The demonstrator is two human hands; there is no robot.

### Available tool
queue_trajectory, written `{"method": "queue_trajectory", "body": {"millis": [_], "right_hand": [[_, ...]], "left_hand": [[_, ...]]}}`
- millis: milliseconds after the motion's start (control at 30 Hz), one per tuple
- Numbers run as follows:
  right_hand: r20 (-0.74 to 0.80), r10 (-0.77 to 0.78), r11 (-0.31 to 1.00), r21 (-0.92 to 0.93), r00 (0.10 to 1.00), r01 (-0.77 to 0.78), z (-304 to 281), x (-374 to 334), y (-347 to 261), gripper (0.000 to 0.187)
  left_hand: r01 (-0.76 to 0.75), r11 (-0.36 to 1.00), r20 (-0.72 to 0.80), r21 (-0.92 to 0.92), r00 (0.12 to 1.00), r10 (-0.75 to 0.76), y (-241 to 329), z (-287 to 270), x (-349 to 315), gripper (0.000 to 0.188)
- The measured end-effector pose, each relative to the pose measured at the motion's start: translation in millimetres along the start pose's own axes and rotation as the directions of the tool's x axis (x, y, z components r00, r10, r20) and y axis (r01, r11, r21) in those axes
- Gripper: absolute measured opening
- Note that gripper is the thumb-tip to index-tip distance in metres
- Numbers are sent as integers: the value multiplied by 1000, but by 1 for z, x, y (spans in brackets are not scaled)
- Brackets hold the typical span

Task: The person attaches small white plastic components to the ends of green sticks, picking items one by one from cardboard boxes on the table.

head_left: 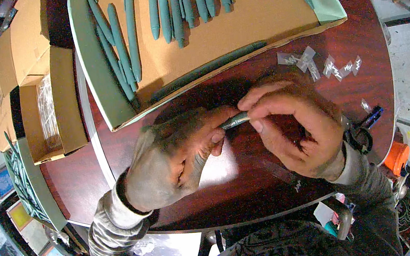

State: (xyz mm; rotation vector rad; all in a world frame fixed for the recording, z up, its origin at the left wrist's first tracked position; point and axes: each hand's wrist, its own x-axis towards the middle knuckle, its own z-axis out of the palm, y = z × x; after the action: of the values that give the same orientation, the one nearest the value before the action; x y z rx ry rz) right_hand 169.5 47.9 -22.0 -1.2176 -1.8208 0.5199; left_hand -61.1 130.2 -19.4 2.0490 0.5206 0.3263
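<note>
Between my hands is a dark green pen (234, 121) with light printing on its barrel. My left hand (172, 153) is closed round one end, and its fingers hide much of the pen. At the pen's other end, the thumb and forefinger of my right hand (301, 120) are pinched together. Just beyond both hands stands a shallow cardboard box (264, 25) with pale green walls. Several matching pens (165, 10) lie in it, mostly lengthwise, and one dark pen (207, 70) rests along its near wall.
Small clear stickers (305, 60) are scattered on the dark red table (253, 173), right of the box. An open carton (68, 105) with clear plastic pieces stands at the left, above another box of pens (27, 184). Dark-handled scissors (360, 135) and an orange object (397, 157) sit at the right edge.
</note>
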Motion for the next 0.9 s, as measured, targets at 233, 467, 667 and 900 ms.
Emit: {"method": "queue_trajectory", "body": {"millis": [233,467,667,900], "right_hand": [[32,22,1000,-1,999,-22,-3,-3,-1,23],[76,2,1000,24,997,-4,-5,-1,1,24],[70,9,1000,-28,998,-7,-3,-1,-2,26],[50,10,999,-38,999,-8,0,-2,-1,27]], "left_hand": [[15,999,42,45,999,-16,3,-3,2,38],[19,999,37,47,999,-21,1,-1,0,38],[0,999,11,40,1000,0,3,1,0,36],[0,999,25,36,1000,-1,1,1,0,36]]}}
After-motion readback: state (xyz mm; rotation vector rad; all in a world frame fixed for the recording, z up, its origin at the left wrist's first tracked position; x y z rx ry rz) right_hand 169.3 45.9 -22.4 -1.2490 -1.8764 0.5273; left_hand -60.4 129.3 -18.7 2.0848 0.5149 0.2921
